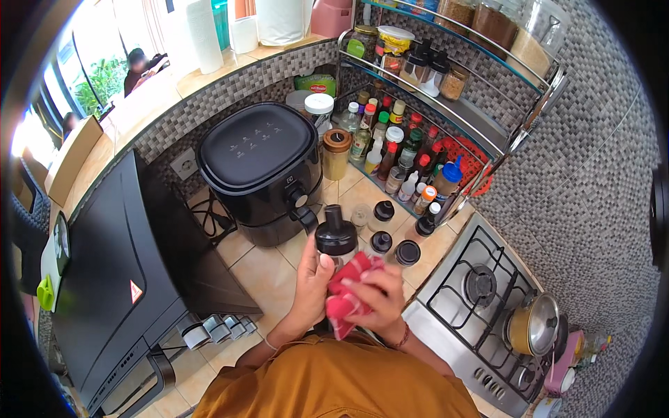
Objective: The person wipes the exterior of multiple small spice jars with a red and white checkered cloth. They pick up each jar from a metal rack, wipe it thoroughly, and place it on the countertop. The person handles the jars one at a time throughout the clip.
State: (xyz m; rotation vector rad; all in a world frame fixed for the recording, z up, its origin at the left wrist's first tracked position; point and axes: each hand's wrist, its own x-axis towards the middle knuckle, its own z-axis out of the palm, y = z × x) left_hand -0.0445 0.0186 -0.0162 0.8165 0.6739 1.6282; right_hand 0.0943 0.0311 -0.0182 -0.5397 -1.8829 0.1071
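Note:
My left hand (311, 285) grips a clear jar with a black spouted lid (336, 235), held upright above the tiled counter. Bunched in my right hand (381, 298) is a red checked cloth (349, 300), pressed against the jar's side. The cloth and my fingers hide most of the jar's body. Just beyond my hands stand several small jars with black lids, among them one round-lidded jar (407, 253) and one with a knobbed lid (381, 242). A small clear glass jar (360, 215) without a dark lid stands beside them.
A black air fryer (258, 172) stands behind my hands, and a black oven (120, 261) at left. To the right is a gas stove (465, 324) bearing a lidded pot (533, 324). A wire rack (449, 99) holds bottles and jars. Beyond the ledge, a person (138, 73) is visible.

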